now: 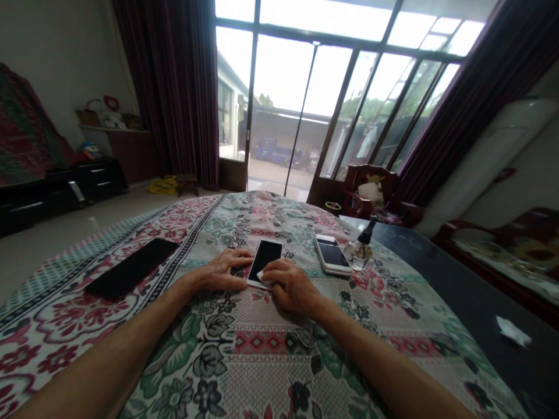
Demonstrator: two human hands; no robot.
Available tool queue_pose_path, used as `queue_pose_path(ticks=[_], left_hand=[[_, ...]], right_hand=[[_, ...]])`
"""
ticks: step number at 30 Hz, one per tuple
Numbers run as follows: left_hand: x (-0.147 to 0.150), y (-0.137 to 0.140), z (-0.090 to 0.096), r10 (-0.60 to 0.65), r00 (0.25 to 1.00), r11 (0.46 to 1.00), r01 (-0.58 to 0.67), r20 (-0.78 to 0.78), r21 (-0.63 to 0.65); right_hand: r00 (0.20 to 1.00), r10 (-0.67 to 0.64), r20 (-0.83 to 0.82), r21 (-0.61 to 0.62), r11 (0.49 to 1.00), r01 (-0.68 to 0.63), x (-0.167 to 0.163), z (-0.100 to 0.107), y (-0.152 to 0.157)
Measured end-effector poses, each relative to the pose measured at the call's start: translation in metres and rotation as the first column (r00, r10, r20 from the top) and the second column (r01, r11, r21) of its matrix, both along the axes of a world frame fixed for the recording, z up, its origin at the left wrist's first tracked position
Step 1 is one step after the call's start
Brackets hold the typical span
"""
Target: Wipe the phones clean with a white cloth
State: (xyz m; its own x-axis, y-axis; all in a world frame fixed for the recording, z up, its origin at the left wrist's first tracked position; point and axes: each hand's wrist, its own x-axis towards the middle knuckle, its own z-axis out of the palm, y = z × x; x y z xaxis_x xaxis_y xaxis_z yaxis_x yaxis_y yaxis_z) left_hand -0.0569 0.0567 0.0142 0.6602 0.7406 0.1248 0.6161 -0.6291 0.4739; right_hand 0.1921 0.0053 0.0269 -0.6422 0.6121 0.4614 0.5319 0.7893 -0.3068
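A white-framed smartphone (267,258) with a dark screen lies flat on the patterned cloth in front of me. Along its left edge rests my left hand (225,270), fingers stretched out and thumb near the lower corner. My right hand (290,283) is closed on a small white wipe (261,275), which it presses on the lower part of the screen. What the wipe is made of, tissue or cloth, I cannot tell. To the right lie one or two white phones (332,255), seemingly stacked, beside a clear bottle with a black top (361,250).
A long black phone or panel (131,267) lies on the left of the floral tablecloth (266,372). On the dark tabletop (463,308) at right sits a crumpled white tissue (513,331). Beyond the table stand a wooden chair (371,186) and glass doors (283,116).
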Motion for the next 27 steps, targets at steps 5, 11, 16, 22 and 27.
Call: queue_pose_path(ticks=[5, 11, 16, 22, 27], left_hand=[[0.000, 0.000, 0.002, 0.012, 1.000, 1.000, -0.012, 0.005, -0.016], [0.001, 0.005, 0.000, -0.058, 0.996, 0.997, 0.056, 0.061, 0.045], [0.002, 0.010, -0.004, -0.166, 0.976, 0.980, 0.147, 0.142, 0.136], [0.004, 0.008, -0.002, -0.195, 0.963, 0.970, 0.162, 0.184, 0.179], [0.005, 0.007, 0.003, -0.222, 0.959, 0.972, 0.202, 0.179, 0.122]], right_hand=[[0.969, -0.247, 0.018, 0.053, 0.968, 0.246, 0.017, -0.006, 0.032], [0.965, -0.228, 0.132, 0.059, 0.973, 0.222, 0.004, -0.004, 0.032], [0.990, -0.026, 0.137, 0.009, 1.000, 0.025, -0.016, -0.001, 0.008], [0.990, 0.137, 0.028, -0.026, 0.990, -0.136, -0.018, 0.002, -0.002], [0.990, -0.135, -0.048, 0.038, 0.990, 0.137, -0.001, 0.003, 0.030]])
